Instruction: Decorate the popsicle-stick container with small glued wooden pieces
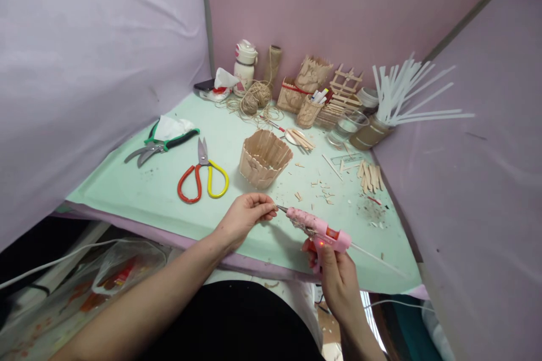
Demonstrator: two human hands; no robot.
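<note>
Two hands at work just on the near side of one brown, many-sided container of flat wooden sticks [259,174], which stands upright on the pale green surface [148,203]; used as landmark below. Left hand [249,213]: fingers curled in, tips drawn close together at the nozzle; whether a small piece sits between them, cannot tell. Right hand [339,273]: wrapped round the grip of a pink glue gun [312,223], orange light showing, nozzle pointing at the left fingertips.

Progress, as judged: container walls closed all round, top edge uneven, neither hand touching it. Main build looks done; any finishing left is hard to tell. Pale loose flat sticks [371,176] lie unused, well right of container; wood chips [324,194] scattered nearer it.

Surface: left of container, metal scissors with one red and one yellow handle [203,161]; farther left, green-and-black-handled pruners [163,148]. Beyond it, brown twine balls [258,95]. Beyond and right, bundle of white translucent rods [402,101].

Room: plain pinkish wall [339,5] behind container; pale lilac hanging fabric [105,56] off to its left.
</note>
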